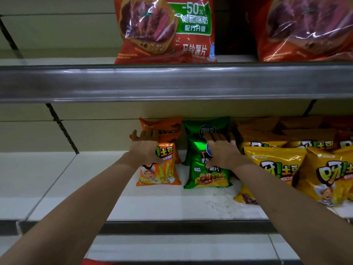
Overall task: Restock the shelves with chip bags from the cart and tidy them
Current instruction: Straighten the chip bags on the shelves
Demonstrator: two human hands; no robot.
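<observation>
Orange chip bags (159, 169), two at frame centre, partly hide behind the left hand (146, 148), fingers spread flat on the front one. Beside them, two green bags (207, 176) lie under the right hand (222, 150), likewise flat. Yellow bags (277, 165) crowd the right, cut off, uncountable; two red bags (164, 29) above.

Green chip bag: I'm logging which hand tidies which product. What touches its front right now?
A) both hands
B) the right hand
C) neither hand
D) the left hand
B: the right hand lies spread on the green chip bag, while the left hand is on the orange bag.
</observation>
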